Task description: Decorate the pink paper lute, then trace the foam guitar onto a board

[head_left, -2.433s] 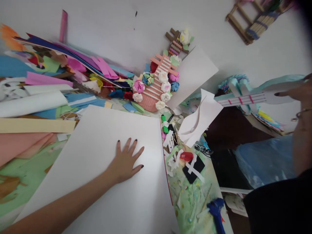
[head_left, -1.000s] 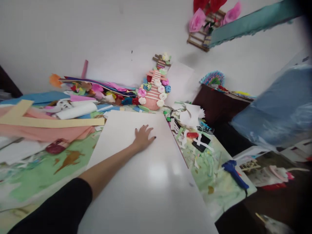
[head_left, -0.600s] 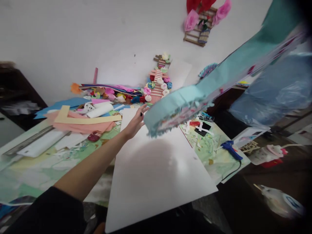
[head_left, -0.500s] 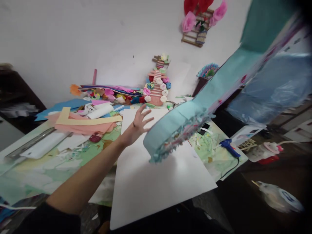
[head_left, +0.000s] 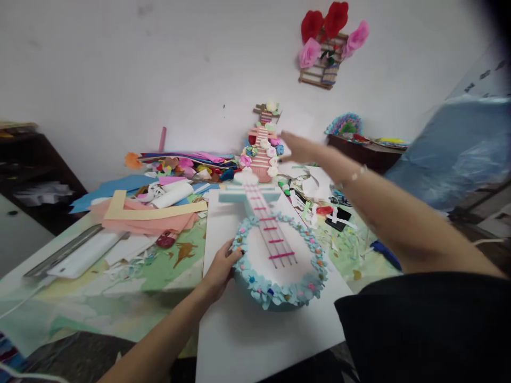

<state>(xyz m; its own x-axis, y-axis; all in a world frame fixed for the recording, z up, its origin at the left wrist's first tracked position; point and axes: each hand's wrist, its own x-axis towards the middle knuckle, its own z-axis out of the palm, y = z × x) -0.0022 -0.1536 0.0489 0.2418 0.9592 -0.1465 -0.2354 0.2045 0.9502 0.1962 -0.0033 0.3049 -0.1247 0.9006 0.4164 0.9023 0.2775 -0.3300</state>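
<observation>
A light-blue paper guitar (head_left: 275,250) with pink strings and small flowers round its rim lies on a big white sheet (head_left: 259,324) on the table. My left hand (head_left: 220,268) grips the guitar's left rim with curled fingers. My right hand (head_left: 297,148) reaches out over the table towards the far side, blurred, fingers stretched and holding nothing. It hovers near a pink craft guitar with paper roses (head_left: 261,154) that leans on the wall.
Coloured paper sheets and rolls (head_left: 159,186) are piled at the back left. Paper scraps, a black piece with white strips (head_left: 338,217) and a blue glue gun (head_left: 385,254) lie to the right. A wooden rack with paper flowers (head_left: 327,53) hangs on the wall.
The blue guitar came down from the air onto the white sheet. My left hand moved from the sheet to the guitar's rim. My right hand let go and reached towards the wall.
</observation>
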